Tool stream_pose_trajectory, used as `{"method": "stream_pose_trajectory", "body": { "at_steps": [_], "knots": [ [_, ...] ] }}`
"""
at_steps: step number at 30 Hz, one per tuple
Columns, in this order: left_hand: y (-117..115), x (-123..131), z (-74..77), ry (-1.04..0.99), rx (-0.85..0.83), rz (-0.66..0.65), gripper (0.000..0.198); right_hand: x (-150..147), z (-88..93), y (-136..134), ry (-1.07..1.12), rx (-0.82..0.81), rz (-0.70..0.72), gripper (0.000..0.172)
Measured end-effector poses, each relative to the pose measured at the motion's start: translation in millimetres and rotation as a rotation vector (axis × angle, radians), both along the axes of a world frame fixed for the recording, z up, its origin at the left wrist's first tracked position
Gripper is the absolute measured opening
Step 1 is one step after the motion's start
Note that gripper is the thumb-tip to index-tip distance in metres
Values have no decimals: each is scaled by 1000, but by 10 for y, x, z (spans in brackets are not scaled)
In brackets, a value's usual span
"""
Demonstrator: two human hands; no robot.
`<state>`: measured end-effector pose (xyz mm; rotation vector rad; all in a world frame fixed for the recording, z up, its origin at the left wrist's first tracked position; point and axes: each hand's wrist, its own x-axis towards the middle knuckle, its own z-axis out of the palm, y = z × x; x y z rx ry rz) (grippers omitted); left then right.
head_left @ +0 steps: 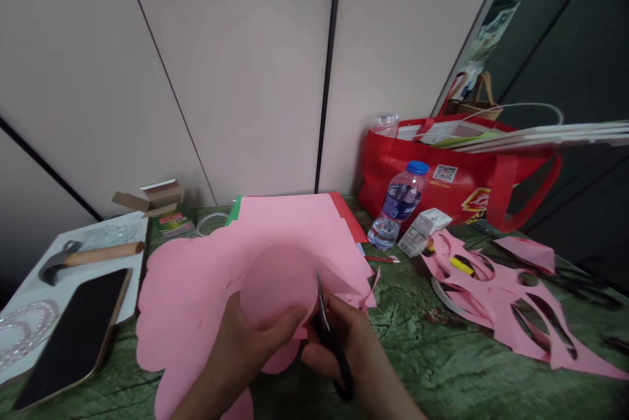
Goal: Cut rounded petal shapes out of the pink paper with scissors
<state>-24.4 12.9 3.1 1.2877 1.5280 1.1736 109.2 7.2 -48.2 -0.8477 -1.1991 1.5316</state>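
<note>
My left hand pinches a round piece of pink paper, its thumb lying across the near edge. In my right hand is a pair of black-handled scissors, the blades pointing up along the circle's right edge. Whether the blades touch the paper is hard to tell. Beneath and behind lie pink paper sheets, with a large scalloped pink paper shape on the left. My right hand's fingertips are partly hidden behind the scissors.
At left are a hammer, a phone and an opened small box. On the right stand a water bottle, a small white carton and a red bag. Pink paper scraps cover the right side.
</note>
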Motion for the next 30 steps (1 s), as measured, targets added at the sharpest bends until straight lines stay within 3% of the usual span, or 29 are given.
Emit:
{"method": "stream_pose_trajectory", "body": {
  "at_steps": [7, 23, 30],
  "knots": [
    [6, -27, -27, 38, -13, 6, 45, 9, -9, 3, 14, 12, -12, 39],
    [25, 1, -5, -83, 56, -32, 19, 7, -68, 3, 17, 13, -5, 35],
    [25, -20, -24, -69, 58, -40, 19, 0, -116, 16, 49, -29, -11, 33]
  ]
}}
